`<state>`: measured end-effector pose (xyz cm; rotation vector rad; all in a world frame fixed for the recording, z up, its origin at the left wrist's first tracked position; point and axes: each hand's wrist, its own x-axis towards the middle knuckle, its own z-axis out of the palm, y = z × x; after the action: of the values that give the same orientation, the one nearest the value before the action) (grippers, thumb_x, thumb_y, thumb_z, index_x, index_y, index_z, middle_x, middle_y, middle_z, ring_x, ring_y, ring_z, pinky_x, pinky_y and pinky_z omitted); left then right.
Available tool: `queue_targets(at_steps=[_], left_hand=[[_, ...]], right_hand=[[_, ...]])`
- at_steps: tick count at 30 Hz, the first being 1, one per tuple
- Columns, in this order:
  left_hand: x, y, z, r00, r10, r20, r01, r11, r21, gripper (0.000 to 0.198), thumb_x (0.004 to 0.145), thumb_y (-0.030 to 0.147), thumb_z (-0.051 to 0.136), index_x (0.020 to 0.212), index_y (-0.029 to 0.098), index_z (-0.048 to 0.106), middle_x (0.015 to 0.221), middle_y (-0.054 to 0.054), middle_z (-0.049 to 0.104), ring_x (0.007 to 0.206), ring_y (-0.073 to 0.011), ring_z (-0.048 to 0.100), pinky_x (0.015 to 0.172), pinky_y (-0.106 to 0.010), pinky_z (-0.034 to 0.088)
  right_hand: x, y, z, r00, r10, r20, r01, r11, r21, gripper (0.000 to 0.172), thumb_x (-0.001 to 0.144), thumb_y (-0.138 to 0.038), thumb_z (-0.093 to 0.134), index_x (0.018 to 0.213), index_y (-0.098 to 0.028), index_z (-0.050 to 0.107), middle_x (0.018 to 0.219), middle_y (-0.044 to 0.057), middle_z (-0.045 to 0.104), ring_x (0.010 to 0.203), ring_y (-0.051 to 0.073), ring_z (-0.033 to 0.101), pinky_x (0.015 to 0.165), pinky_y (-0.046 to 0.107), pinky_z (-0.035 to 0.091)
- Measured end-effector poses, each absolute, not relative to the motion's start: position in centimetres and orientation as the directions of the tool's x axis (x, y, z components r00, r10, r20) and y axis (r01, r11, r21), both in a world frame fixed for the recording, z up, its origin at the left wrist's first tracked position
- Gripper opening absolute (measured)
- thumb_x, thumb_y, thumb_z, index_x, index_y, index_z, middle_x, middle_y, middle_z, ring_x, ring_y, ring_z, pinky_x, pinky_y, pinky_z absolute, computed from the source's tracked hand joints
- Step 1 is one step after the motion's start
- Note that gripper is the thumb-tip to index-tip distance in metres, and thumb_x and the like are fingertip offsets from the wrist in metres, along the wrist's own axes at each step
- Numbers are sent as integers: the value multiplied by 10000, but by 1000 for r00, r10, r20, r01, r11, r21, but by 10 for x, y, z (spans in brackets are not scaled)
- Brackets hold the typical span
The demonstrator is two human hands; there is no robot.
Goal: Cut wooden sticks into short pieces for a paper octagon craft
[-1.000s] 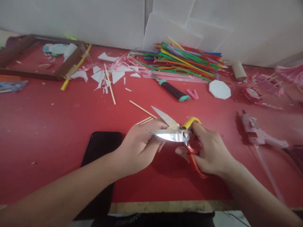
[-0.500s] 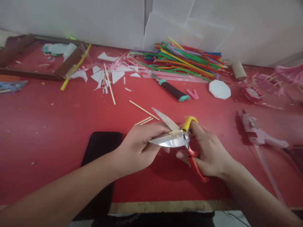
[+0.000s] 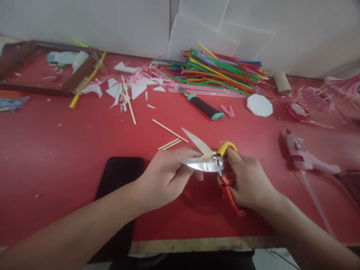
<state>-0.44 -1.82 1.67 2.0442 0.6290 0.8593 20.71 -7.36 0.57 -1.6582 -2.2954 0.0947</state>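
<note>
My right hand is closed round the red and yellow handles of a pair of scissors, whose blades stand apart and point left. Between the blades, near the pivot, lies a short wooden stick. My left hand is closed on that stick behind the blades; the fingers and most of the stick are hidden. Just beyond my left hand, a longer stick and two short cut sticks rest on the red table. A black phone lies beneath my left forearm.
A utility knife lies ahead, before a bundle of coloured pipe cleaners. White scraps are scattered left of it. A white octagon and a pink glue gun lie to the right. At the back left sits a brown frame.
My right fingers have closed a little further on the scissor handles. The blades look slightly nearer each other round the stick. My left hand has hardly moved.
</note>
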Motion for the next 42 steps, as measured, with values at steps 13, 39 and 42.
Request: queue_targets(at_steps=[13,39,42], left_hand=[[-5,-24,23,383,774,505,337,-626,704,194,694,-12,696,768,166,680,688,54,722,555,-43,634,529,-93,465],[-7,-21,25,502,774,386,256,-560,788,181,759,62,625,816,224,681,741,22,728,550,-99,635,454,-173,454],[-7,-21,24,513,768,384,271,-569,777,166,774,80,625,842,219,687,742,19,724,568,-105,640,464,-174,458]], right_hand=[[206,-72,7,-240,944,227,913,299,-277,212,705,-292,489,779,-236,298,633,-21,453,483,118,398,444,246,326],[205,-74,8,-233,930,283,902,315,-294,251,612,-241,466,765,-245,267,602,-30,425,466,108,342,431,247,281],[204,-75,8,-230,935,268,905,307,-296,259,603,-237,460,754,-248,250,589,-37,421,464,108,350,435,245,269]])
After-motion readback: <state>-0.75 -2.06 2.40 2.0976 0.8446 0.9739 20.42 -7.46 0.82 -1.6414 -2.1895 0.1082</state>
